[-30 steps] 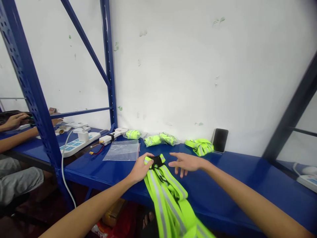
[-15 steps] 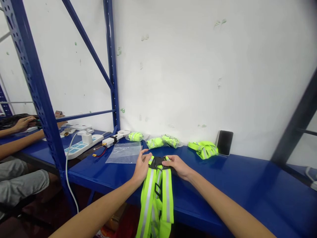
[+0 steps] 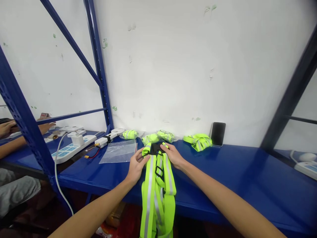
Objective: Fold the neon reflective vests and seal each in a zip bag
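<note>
Between my hands is a neon-yellow reflective harness [image 3: 150, 185] with silver stripes, its straps hanging down over the front edge of the table. A black buckle [image 3: 155, 148] joins the straps at the top. My left hand [image 3: 136, 167] is closed on the strap at the buckle's left side, thumb in front. On the buckle's right side, my right hand [image 3: 173, 155] grips the strap end, fingers pressed together. A black strap adjuster [image 3: 159, 171] shows lower on the webbing. Some fingertips are hidden behind the straps.
Along the wall lie bagged yellow bundles [image 3: 150, 138], a loose folded harness [image 3: 199, 142] and a phone [image 3: 218, 134] leaning upright. Clear plastic bags [image 3: 118, 152], a battery with wires [image 3: 101, 142] and a power strip [image 3: 71, 148] are left. Another person's arm [image 3: 12, 147] shows beyond the blue post [image 3: 24, 122].
The view has shifted, so the background sits further left and higher. My hands have lifted the buckle slightly toward the wall, and my left hand now holds lower on the strap.
</note>
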Demonstrator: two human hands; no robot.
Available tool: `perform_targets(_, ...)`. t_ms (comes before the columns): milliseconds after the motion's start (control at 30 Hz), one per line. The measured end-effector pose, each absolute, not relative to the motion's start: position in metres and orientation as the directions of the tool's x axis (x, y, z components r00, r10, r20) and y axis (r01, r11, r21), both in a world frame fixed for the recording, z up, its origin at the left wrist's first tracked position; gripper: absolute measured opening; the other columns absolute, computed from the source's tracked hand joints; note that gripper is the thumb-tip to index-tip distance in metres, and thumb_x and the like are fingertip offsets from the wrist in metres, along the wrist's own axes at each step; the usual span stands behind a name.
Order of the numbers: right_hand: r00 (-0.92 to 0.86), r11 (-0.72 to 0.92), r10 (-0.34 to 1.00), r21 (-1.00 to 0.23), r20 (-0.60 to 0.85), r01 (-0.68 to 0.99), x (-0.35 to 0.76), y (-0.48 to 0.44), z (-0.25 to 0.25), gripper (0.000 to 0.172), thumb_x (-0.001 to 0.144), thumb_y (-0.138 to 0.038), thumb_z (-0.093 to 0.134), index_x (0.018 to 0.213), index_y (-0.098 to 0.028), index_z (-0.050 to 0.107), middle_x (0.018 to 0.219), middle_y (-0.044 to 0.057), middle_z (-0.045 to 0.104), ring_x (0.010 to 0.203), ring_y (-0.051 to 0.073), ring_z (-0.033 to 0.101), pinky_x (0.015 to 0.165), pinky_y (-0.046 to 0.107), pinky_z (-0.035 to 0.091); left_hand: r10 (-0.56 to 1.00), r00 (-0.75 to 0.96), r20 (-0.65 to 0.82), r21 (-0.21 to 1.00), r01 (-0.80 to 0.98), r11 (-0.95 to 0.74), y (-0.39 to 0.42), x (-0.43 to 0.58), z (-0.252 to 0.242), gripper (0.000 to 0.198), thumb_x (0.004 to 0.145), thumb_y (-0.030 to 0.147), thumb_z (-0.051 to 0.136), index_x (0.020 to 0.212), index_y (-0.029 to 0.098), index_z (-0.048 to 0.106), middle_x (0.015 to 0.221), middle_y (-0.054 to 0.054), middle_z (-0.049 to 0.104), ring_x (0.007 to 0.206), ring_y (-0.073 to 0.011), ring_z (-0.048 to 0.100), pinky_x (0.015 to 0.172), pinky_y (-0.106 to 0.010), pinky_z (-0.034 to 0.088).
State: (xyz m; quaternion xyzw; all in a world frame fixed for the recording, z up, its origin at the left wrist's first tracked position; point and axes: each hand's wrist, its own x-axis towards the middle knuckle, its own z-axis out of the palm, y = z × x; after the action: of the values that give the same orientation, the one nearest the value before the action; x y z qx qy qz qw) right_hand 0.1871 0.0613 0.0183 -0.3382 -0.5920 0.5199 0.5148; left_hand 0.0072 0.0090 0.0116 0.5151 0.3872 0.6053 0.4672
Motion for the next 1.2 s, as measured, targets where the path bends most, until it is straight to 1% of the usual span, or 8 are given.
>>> perform_targets(133, -0.075, 0.508, 0.861, -0.857, 0.502, 0.084, 0.186, 0.052, 0.024, 0.033, 0.083, -0.048, 0.055, 0.09, -0.017, 0.065, 0.086, 0.004, 0.069, 0.08, 0.022, 0.062, 0.072, 0.03, 0.047, 0.978, 0.153, 0.144, 0.982, -0.141, -0.122, 0.009, 0.011, 0.015, 0.046, 0.072, 0.043, 0.07, 0.107, 0.014, 0.063, 0.092, -0.008, 0.073, 0.078, -0.0234, 0.069, 0.066, -0.028, 0.052)
perform_targets(233, 0.015, 0.567, 0.819, -0.814, 0.573, 0.126, 0.183, 0.046, 0.029, 0.033, 0.081, -0.045, 0.058, 0.097, -0.017, 0.067, 0.097, 0.006, 0.07, 0.091, 0.024, 0.062, 0.08, 0.032, 0.046, 0.976, 0.216, 0.041, 0.98, -0.201, 0.003, 0.009, 0.016, 0.018, 0.04, 0.072, 0.038, 0.071, 0.101, 0.012, 0.064, 0.089, -0.01, 0.073, 0.074, -0.0234, 0.069, 0.068, -0.031, 0.053)
perform_targets(333, 0.072, 0.291, 0.956, -0.952, 0.285, -0.089, 0.18, 0.042, 0.032, 0.037, 0.073, -0.049, 0.066, 0.087, -0.015, 0.066, 0.087, 0.01, 0.071, 0.079, 0.026, 0.066, 0.071, 0.035, 0.05, 0.963, 0.259, 0.079, 0.97, -0.242, -0.014, 0.008, 0.022, 0.027, 0.042, 0.072, 0.038, 0.072, 0.104, 0.013, 0.063, 0.095, -0.012, 0.072, 0.078, -0.0243, 0.069, 0.074, -0.034, 0.052)
perform_targets(433, -0.103, -0.068, 0.994, -0.953, -0.039, -0.296, 0.175, 0.035, 0.032, 0.038, 0.072, -0.053, 0.066, 0.077, -0.015, 0.063, 0.073, 0.011, 0.071, 0.063, 0.025, 0.066, 0.062, 0.035, 0.052, 0.963, 0.163, 0.213, 0.959, -0.225, -0.174, 0.008, 0.026, 0.039, 0.047, 0.072, 0.043, 0.072, 0.107, 0.015, 0.062, 0.1, -0.011, 0.071, 0.084, -0.0249, 0.068, 0.078, -0.034, 0.051)
perform_targets(533, -0.326, -0.14, 0.945, -0.92, -0.014, -0.366, 0.172, 0.027, 0.03, 0.028, 0.076, -0.043, 0.062, 0.082, -0.016, 0.064, 0.078, 0.009, 0.071, 0.067, 0.022, 0.067, 0.067, 0.033, 0.053, 0.957, 0.046, 0.286, 0.946, -0.173, -0.274, 0.01, 0.023, 0.045, 0.047, 0.072, 0.047, 0.07, 0.106, 0.015, 0.062, 0.099, -0.009, 0.071, 0.085, -0.0251, 0.067, 0.077, -0.033, 0.051)
perform_targets(767, -0.41, -0.014, 0.907, -0.966, 0.097, -0.26, 0.183, 0.042, 0.014, 0.02, 0.066, -0.025, 0.064, 0.084, -0.018, 0.06, 0.079, 0.003, 0.07, 0.069, 0.02, 0.065, 0.066, 0.031, 0.051, 0.969, 0.022, 0.245, 0.968, -0.069, -0.243, 0.019, 0.015, 0.024, 0.043, 0.076, 0.051, 0.063, 0.102, 0.017, 0.059, 0.074, -0.003, 0.068, 0.064, -0.0186, 0.063, 0.06, -0.028, 0.049)
perform_targets(1000, -0.33, 0.29, 0.886, -0.945, 0.325, -0.154, 0.188, 0.049, 0.005, 0.024, 0.068, -0.027, 0.064, 0.09, -0.017, 0.061, 0.08, 0.001, 0.068, 0.07, 0.019, 0.061, 0.068, 0.03, 0.047, 0.998, 0.017, 0.058, 0.987, -0.15, -0.054, 0.019, 0.013, 0.007, 0.036, 0.075, 0.035, 0.061, 0.108, 0.02, 0.06, 0.094, -0.007, 0.07, 0.088, -0.0246, 0.066, 0.074, -0.033, 0.051)
perform_targets(1200, -0.335, 0.218, 0.904, -0.96, 0.267, -0.177, 0.185, 0.051, 0.001, 0.028, 0.07, -0.025, 0.061, 0.097, -0.018, 0.062, 0.084, 0.001, 0.069, 0.073, 0.019, 0.062, 0.07, 0.03, 0.048, 0.996, 0.093, -0.001, 0.954, -0.298, 0.029, 0.02, 0.01, 0.012, 0.044, 0.069, 0.027, 0.062, 0.112, 0.024, 0.051, 0.079, -0.001, 0.067, 0.066, -0.0204, 0.066, 0.064, -0.034, 0.053)
